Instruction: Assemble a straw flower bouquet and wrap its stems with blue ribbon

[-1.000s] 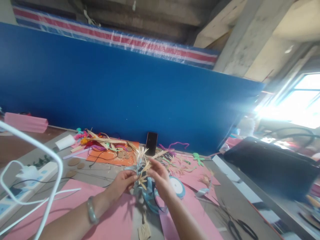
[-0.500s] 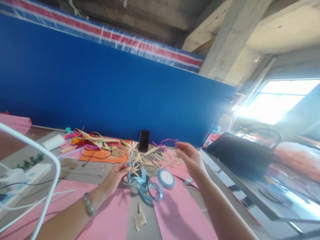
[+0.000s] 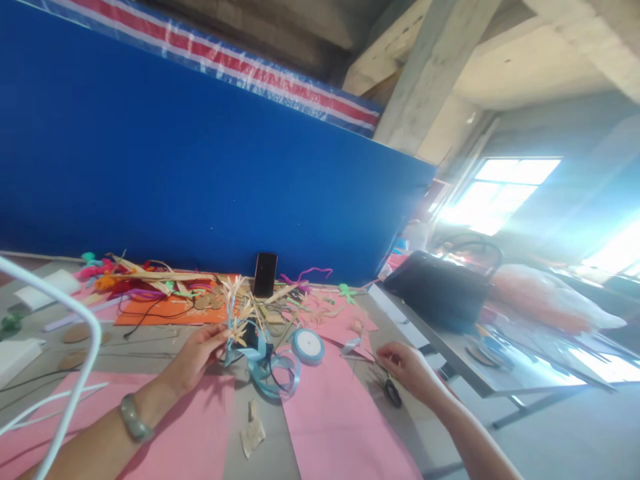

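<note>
My left hand (image 3: 197, 353) pinches a small bundle of tan straw strips (image 3: 237, 320) tied with light blue ribbon (image 3: 267, 370), holding it upright just above the table. The ribbon trails in loops onto the grey table and leads toward a blue ribbon spool (image 3: 307, 345). My right hand (image 3: 407, 370) has reached out to the right, its fingers curled down over black scissors (image 3: 387, 385) lying by the table's right edge. A bracelet sits on my left wrist.
Pink paper sheets (image 3: 330, 427) cover the near table. An orange sheet (image 3: 165, 310) with straw, pipe cleaners and cardboard discs lies at the back. A black phone (image 3: 264, 274) leans on the blue wall. A black bag (image 3: 443, 287) sits on the neighbouring table. White cable loops at left.
My right hand left the straw bundle, swung right and dropped down onto the scissors. The left hand kept hold of the bundle. The view turned to the right.
</note>
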`<action>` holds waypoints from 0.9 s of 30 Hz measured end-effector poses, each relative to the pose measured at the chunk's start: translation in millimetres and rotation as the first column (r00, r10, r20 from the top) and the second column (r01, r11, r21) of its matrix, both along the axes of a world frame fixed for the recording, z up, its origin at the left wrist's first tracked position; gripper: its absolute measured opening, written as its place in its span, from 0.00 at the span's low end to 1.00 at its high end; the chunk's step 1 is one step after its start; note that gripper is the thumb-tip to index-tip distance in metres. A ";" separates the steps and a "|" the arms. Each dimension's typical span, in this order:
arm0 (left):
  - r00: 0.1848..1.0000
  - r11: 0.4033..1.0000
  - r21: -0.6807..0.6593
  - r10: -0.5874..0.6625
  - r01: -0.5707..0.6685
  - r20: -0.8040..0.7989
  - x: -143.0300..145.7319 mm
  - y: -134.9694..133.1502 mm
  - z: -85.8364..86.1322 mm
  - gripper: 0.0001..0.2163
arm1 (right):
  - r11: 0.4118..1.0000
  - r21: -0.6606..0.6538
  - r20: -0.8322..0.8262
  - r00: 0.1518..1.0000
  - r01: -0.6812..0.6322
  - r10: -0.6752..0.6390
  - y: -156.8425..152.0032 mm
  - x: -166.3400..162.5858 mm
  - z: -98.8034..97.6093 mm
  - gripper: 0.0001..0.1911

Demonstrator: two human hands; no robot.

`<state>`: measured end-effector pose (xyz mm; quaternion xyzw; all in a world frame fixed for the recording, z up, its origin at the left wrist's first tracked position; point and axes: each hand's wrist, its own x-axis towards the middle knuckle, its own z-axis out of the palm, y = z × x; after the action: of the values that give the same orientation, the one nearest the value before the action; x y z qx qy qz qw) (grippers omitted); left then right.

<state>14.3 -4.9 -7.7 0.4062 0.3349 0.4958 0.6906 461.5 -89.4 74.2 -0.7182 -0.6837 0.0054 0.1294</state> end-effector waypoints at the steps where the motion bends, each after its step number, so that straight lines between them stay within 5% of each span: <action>1: 1.000 1.000 -0.001 -0.003 0.003 0.002 -0.5 0.4 -0.7 0.15 | 0.999 -0.031 0.019 1.000 -0.012 0.013 -1.0 1.1 -5.6 0.10; 10: 0.999 0.998 -0.040 0.047 -0.046 0.026 -8.0 8.5 -0.4 0.14 | 0.979 -0.136 0.030 0.987 -0.151 0.156 3.5 -40.5 -24.9 0.12; 17: 0.996 0.997 -0.030 0.071 -0.070 0.053 -12.4 13.0 3.7 0.15 | 0.947 -0.115 -0.012 0.953 -0.301 0.302 13.3 -93.0 -27.0 0.10; 27: 0.993 0.993 -0.035 0.112 -0.111 0.037 -16.0 21.4 6.0 0.15 | 0.916 -0.085 0.007 0.919 -0.393 0.395 39.1 -119.1 -29.9 0.08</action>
<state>-1.7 16.5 -1.8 0.3656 0.3516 0.5360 0.6748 342.3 -50.3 44.3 -0.5706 -0.8149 0.0509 0.0878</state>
